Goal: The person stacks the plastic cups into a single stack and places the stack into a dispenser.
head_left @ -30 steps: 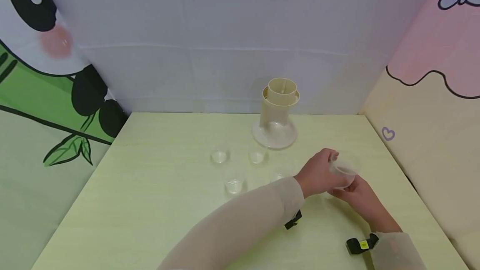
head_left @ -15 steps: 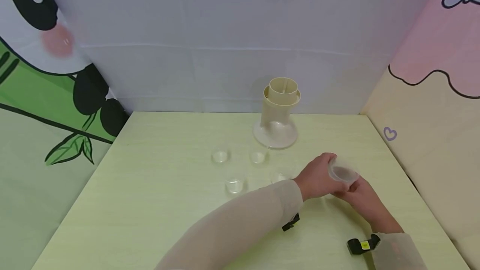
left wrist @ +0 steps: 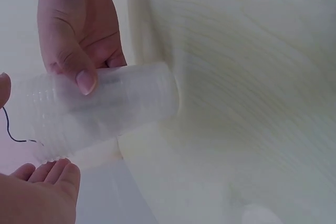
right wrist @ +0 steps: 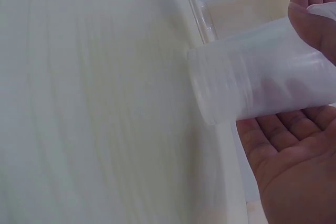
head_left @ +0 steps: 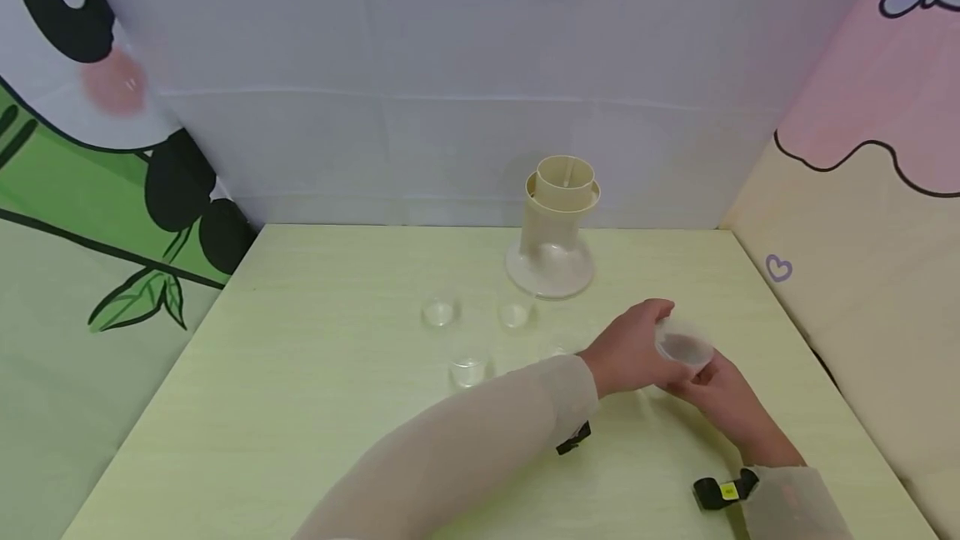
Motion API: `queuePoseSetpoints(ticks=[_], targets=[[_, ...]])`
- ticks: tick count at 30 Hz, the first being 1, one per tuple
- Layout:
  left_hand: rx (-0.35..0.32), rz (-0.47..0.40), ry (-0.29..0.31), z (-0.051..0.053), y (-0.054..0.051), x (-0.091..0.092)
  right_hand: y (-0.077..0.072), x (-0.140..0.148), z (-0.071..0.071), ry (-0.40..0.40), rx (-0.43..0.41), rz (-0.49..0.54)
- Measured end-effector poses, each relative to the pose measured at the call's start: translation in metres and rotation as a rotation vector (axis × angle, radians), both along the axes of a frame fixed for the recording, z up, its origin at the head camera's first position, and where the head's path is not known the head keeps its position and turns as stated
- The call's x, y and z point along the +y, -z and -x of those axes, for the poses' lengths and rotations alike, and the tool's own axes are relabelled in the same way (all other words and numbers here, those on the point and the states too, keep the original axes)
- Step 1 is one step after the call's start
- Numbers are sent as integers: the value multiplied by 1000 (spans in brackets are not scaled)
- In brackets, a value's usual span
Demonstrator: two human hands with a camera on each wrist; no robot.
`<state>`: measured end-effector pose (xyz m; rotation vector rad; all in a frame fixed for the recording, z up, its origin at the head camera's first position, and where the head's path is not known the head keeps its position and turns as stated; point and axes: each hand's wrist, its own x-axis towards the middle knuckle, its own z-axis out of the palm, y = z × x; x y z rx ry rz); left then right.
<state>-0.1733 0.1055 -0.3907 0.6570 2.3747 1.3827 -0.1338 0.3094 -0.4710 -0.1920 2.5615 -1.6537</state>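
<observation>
Sleeve (head_left: 472, 440) partly hides one cup (head_left: 557, 347); left hand (head_left: 632, 352) and right hand (head_left: 726, 398) grip translucent container (head_left: 685, 345).

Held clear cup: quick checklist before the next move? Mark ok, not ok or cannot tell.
1. Left hand and right hand both on the held cup: ok.
2. Single cup or nested stack: cannot tell; ridges show, but not a count.
3. Cream holder upright: ok.
4. Two far table cups apart from each other: ok.
5. Near cup by the left sleeve fully visible: not ok, sleeve covers part.
</observation>
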Motion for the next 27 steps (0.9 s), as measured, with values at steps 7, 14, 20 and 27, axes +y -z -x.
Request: queuePoseSetpoints(ticks=[7,14,20,27], targets=[[30,-21,29,3,-13,-16,0,1,0,-1,-10,-18],[13,-117,21,2,-27,-40,-1,3,1,33,-26,-88],[16,-187,-4,-4,-46,-62,0,3,3,55,-24,-128],[50,-222,-33,-6,-55,-101,1,4,3,45,-18,-124]])
